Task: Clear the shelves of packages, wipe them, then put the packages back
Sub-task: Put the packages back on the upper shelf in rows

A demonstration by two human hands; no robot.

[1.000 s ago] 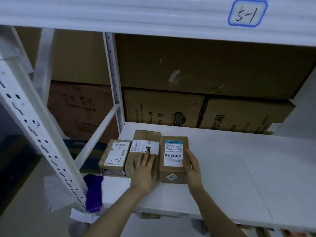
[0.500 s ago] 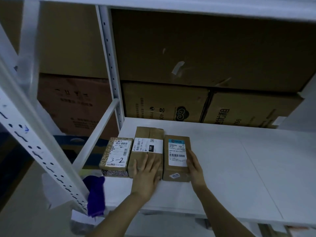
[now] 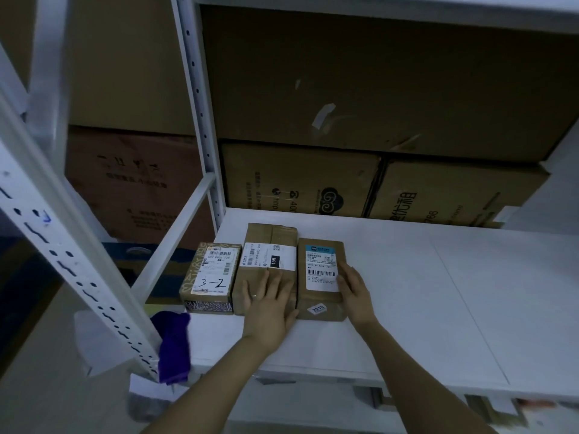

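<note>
Scene: a person squares up three parcels at the left end of a white shelf (image 3: 438, 292), in dim light.
Left hand: the left hand (image 3: 269, 305) lies flat on the near half of the middle package (image 3: 268, 245), fingers straight and spread. It presses down and grips nothing.
Right hand: the right hand (image 3: 354, 291) lies against the right side of the right package (image 3: 319, 270), fingers straight along its edge, not wrapped round it.
Packages: the 3-2 package (image 3: 210, 274) sits at the shelf's left edge, w/ the middle and right ones next to it. All three lie label-up, side by side and touching or nearly so; the middle one reaches further back.
Step, as judged: prob. the put-back stage, closing the row up and lining up the fronts.
Doing it well: push w/ the right palm low on the box side so it slides and doesn't tip. Keep the left hand's weight light, as an anchor only. Mind the 3-2 package, which has no room left toward the drop-off.
Surface: smooth white board w/ a seam running front to back, bare to the right of the row. Boxes should slide easily.
Room: a purple cloth (image 3: 174, 349) hangs at the front left corner by the perforated front upright (image 3: 72, 261). Large cartons (image 3: 313, 180) are stacked behind the shelf, approx. filling the back.
</note>
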